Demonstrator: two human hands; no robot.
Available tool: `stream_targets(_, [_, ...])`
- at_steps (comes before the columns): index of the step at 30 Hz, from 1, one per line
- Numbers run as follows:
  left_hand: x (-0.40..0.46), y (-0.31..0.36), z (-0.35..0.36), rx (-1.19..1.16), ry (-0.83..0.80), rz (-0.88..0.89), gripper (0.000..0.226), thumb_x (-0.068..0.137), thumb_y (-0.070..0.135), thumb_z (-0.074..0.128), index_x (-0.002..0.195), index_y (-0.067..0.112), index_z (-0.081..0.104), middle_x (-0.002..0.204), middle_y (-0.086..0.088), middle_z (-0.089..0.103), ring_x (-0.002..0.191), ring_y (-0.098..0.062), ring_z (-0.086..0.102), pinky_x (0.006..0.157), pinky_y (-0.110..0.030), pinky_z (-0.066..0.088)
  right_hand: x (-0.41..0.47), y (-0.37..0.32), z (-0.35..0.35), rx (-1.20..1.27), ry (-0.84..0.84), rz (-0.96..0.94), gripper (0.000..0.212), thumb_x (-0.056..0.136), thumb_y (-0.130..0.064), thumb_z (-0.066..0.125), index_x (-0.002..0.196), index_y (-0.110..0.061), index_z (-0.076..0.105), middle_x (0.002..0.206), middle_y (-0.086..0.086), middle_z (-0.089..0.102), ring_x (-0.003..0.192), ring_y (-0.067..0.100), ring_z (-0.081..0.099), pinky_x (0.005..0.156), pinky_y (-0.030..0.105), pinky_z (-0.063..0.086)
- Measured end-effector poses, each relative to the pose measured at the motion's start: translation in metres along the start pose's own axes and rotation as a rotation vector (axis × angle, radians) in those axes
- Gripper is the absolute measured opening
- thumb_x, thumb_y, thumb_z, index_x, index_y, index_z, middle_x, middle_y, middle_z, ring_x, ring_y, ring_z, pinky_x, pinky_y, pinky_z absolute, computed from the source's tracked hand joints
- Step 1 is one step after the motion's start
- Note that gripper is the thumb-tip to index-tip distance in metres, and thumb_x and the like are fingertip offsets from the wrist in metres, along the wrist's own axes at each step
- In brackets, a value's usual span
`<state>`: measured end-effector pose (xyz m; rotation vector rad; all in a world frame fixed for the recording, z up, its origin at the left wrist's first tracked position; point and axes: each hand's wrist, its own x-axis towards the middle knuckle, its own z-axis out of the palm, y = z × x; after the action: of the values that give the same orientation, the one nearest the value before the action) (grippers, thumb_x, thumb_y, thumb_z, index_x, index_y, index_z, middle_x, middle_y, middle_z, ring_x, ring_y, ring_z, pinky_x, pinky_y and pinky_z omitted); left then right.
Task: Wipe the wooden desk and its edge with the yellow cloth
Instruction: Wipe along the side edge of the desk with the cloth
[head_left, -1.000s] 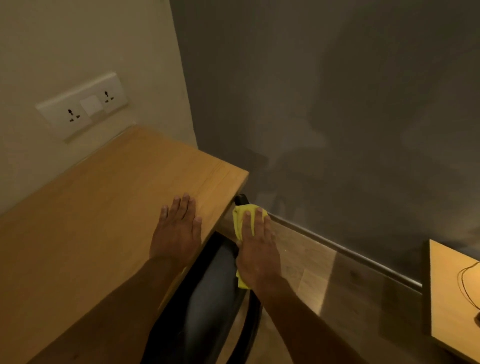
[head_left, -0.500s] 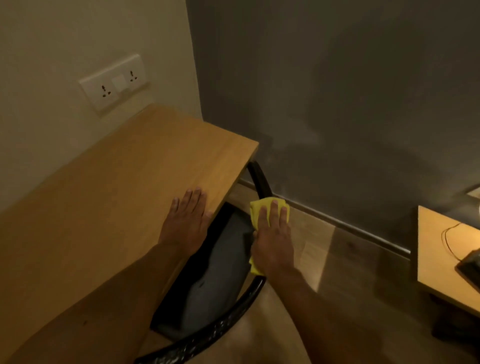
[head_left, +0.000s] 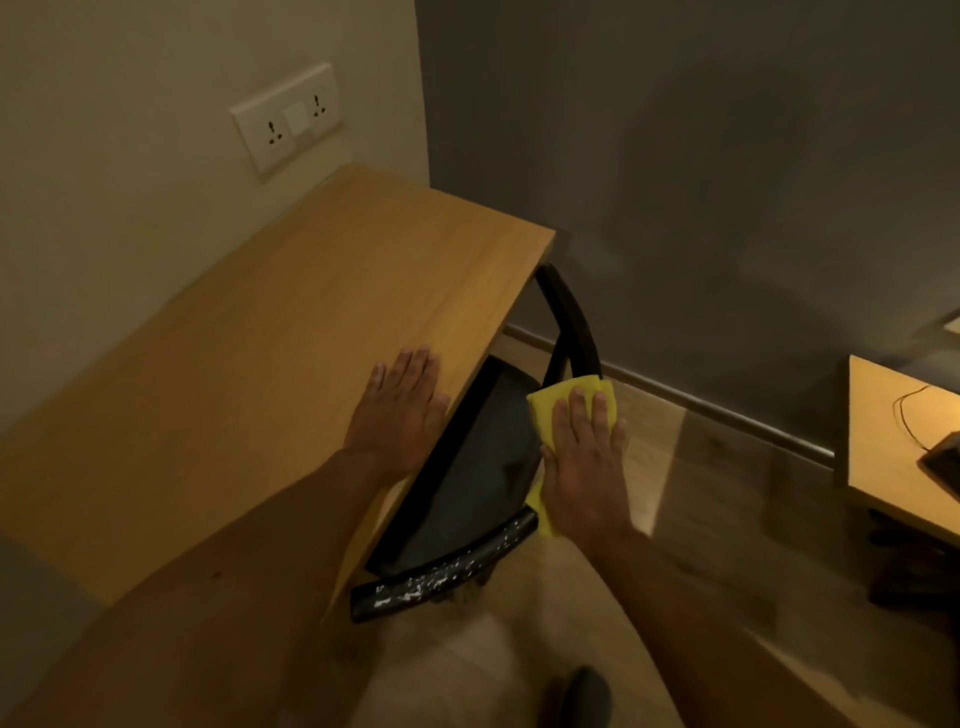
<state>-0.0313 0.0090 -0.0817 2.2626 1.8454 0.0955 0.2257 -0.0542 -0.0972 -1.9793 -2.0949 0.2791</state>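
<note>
The wooden desk (head_left: 234, 364) runs from the lower left up to a corner at the grey wall. My left hand (head_left: 400, 415) lies flat on its top, fingers spread, right at the front edge. Under my right hand (head_left: 582, 462) is the yellow cloth (head_left: 550, 402), folded, with the palm pressed flat on it. Hand and cloth hover to the right of the desk edge, over the chair, apart from the wood. More of the cloth shows below the wrist.
A black chair (head_left: 467, 467) is tucked under the desk, its curved rail flecked with white. A white socket plate (head_left: 285, 119) sits on the cream wall. At the right stands a second wooden desk (head_left: 893, 457) with a thin cable (head_left: 909, 415) and a dark object (head_left: 943, 467).
My right hand with the cloth has drifted right, away from the desk edge and over the chair. The view has pulled back. My left hand stays flat on the desk.
</note>
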Motion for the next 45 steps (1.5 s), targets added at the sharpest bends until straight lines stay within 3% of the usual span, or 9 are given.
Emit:
stream_targets(6, [-0.050, -0.025, 0.000, -0.001, 0.025, -0.042, 0.064, 0.111, 0.048, 0.011, 0.167, 0.018, 0.005, 0.175, 0.000, -0.002, 0.161, -0.017, -0.008, 0.130, -0.046, -0.006, -0.049, -0.035, 0.014, 0.040, 0.027, -0.017, 0.061, 0.106, -0.036, 0.025, 0.160, -0.007, 0.025, 0.171, 0.013, 0.015, 0.159, 0.029, -0.007, 0.127, 0.055, 0.000])
stream_targets(12, [-0.075, -0.034, 0.002, -0.003, 0.038, -0.066, 0.065, 0.111, 0.049, 0.013, 0.166, 0.016, 0.010, 0.175, -0.003, 0.004, 0.161, -0.020, -0.003, 0.130, -0.048, -0.002, -0.083, -0.033, 0.008, -0.037, -0.076, -0.335, 0.060, 0.109, -0.042, 0.027, 0.161, -0.013, 0.025, 0.169, 0.010, 0.027, 0.159, 0.024, 0.005, 0.128, 0.052, 0.000])
stream_targets(20, [-0.084, -0.033, 0.002, 0.011, 0.035, -0.099, 0.065, 0.110, 0.048, 0.012, 0.166, 0.017, 0.008, 0.175, -0.002, 0.002, 0.161, -0.020, -0.005, 0.130, -0.048, -0.003, -0.103, -0.069, 0.025, 0.041, 0.002, -0.188, 0.058, 0.106, -0.036, 0.035, 0.156, -0.007, 0.037, 0.164, 0.014, 0.037, 0.157, 0.030, 0.019, 0.127, 0.059, 0.008])
stream_targets(24, [-0.084, -0.037, 0.003, 0.011, 0.028, -0.097, 0.066, 0.109, 0.049, 0.010, 0.166, 0.017, 0.008, 0.176, -0.002, 0.002, 0.161, -0.020, -0.005, 0.130, -0.048, -0.004, -0.128, -0.107, 0.039, 0.026, -0.075, -0.281, 0.059, 0.107, -0.038, 0.035, 0.159, -0.009, 0.032, 0.166, 0.011, 0.033, 0.158, 0.028, 0.017, 0.127, 0.056, 0.007])
stream_targets(29, [-0.087, -0.036, 0.002, 0.001, 0.025, -0.104, 0.066, 0.109, 0.049, 0.008, 0.166, 0.017, 0.007, 0.176, -0.002, 0.002, 0.161, -0.019, -0.006, 0.130, -0.048, -0.004, -0.118, -0.082, 0.024, -0.008, -0.082, -0.375, 0.060, 0.105, -0.039, 0.035, 0.157, -0.008, 0.035, 0.162, 0.013, 0.041, 0.154, 0.029, 0.027, 0.127, 0.057, 0.013])
stream_targets(33, [-0.087, -0.036, 0.002, 0.002, 0.027, -0.097, 0.066, 0.109, 0.049, 0.010, 0.166, 0.016, 0.009, 0.176, -0.003, 0.002, 0.161, -0.020, -0.004, 0.130, -0.049, -0.003, -0.124, -0.090, 0.030, 0.028, -0.057, -0.266, 0.060, 0.106, -0.038, 0.032, 0.157, -0.007, 0.035, 0.164, 0.013, 0.037, 0.156, 0.029, 0.022, 0.127, 0.058, 0.012])
stream_targets(38, [-0.084, -0.035, 0.003, 0.001, 0.034, -0.106, 0.066, 0.109, 0.048, 0.011, 0.166, 0.015, 0.012, 0.176, -0.003, 0.005, 0.161, -0.021, -0.002, 0.130, -0.048, -0.003, -0.160, -0.157, 0.055, 0.058, -0.095, -0.168, 0.068, 0.106, -0.041, 0.025, 0.163, -0.007, 0.012, 0.173, 0.014, 0.008, 0.159, 0.030, -0.002, 0.127, 0.059, 0.003])
stream_targets(41, [-0.085, -0.035, 0.002, 0.004, 0.026, -0.108, 0.066, 0.109, 0.048, 0.009, 0.166, 0.015, 0.009, 0.176, -0.004, 0.004, 0.161, -0.020, -0.003, 0.130, -0.048, -0.004, -0.172, -0.199, 0.063, 0.056, -0.121, -0.130, 0.070, 0.105, -0.041, 0.026, 0.162, -0.006, 0.007, 0.172, 0.014, 0.001, 0.158, 0.031, -0.009, 0.126, 0.056, -0.006])
stream_targets(45, [-0.086, -0.034, 0.002, 0.019, 0.020, -0.109, 0.066, 0.109, 0.047, 0.009, 0.166, 0.015, 0.008, 0.176, -0.004, 0.002, 0.161, -0.021, -0.004, 0.130, -0.048, -0.004, -0.164, -0.172, 0.058, 0.023, -0.142, -0.216, 0.069, 0.107, -0.037, 0.038, 0.163, -0.008, 0.010, 0.173, 0.013, 0.007, 0.159, 0.029, -0.002, 0.127, 0.058, 0.005])
